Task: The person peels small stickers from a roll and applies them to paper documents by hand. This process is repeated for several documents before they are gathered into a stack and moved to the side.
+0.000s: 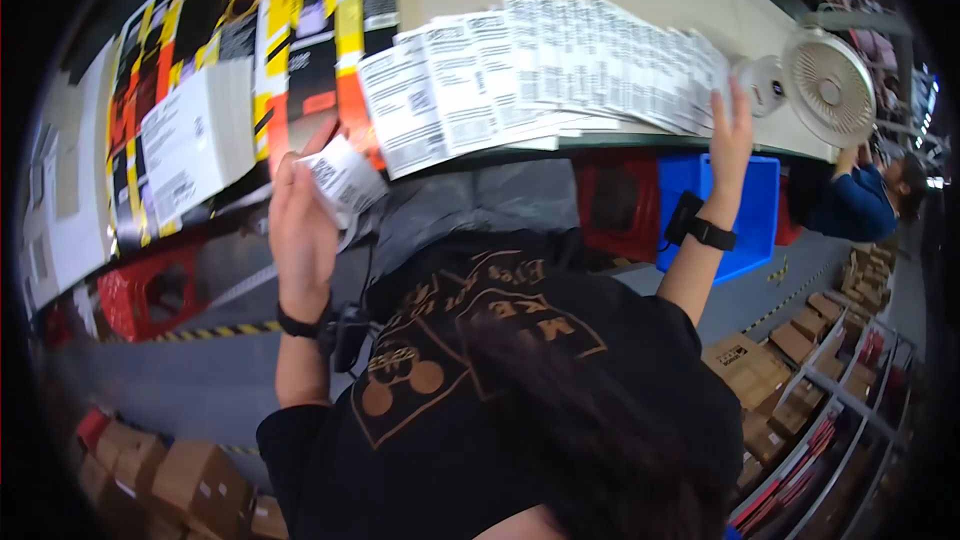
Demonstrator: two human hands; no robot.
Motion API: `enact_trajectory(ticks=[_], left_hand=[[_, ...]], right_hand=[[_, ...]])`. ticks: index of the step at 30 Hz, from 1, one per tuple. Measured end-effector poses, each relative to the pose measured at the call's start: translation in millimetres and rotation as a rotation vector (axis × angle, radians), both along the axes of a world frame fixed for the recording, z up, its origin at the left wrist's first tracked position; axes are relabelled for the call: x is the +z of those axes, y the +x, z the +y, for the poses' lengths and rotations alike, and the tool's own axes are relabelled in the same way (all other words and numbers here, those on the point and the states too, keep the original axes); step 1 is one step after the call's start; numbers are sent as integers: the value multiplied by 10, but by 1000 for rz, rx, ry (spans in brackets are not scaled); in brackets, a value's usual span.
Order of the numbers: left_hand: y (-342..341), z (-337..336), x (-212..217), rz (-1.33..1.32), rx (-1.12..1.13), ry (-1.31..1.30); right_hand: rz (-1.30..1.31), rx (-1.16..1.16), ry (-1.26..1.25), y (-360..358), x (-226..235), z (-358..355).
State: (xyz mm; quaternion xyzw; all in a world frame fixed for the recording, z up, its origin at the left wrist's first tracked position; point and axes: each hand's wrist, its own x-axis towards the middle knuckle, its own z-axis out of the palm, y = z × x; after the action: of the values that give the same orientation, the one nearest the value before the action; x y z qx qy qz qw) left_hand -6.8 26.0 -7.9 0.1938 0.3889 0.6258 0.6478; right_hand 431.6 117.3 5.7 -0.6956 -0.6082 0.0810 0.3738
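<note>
Left hand (300, 225) around folded leaflet (343, 178)

Both arms raised, hands apart at the table's near edge

The left hand (300, 225) is lifted, fingers curled and pinched shut around a small slip, a dark band on its wrist. The right hand (728, 135) reaches further up to the near edge, fingers extended and flat, its forearm bare with a dark watch on the wrist.
</note>
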Motion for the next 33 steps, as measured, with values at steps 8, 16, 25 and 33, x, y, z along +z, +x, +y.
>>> enact_trajectory(ticks=[8, 16, 25, 33], left_hand=[[130, 328, 60, 28, -220, -24], [424, 556, 182, 26, -390, -57], [350, 797, 128, -121, -423, -146], [1179, 1068, 339, -89, -668, -189]], right_hand=[[27, 1, -57, 610, -513, -176], [-291, 291, -160, 167, -450, -128], [-351, 174, -158, -75, -515, 36], [-217, 308, -126, -703, -410, -133]])
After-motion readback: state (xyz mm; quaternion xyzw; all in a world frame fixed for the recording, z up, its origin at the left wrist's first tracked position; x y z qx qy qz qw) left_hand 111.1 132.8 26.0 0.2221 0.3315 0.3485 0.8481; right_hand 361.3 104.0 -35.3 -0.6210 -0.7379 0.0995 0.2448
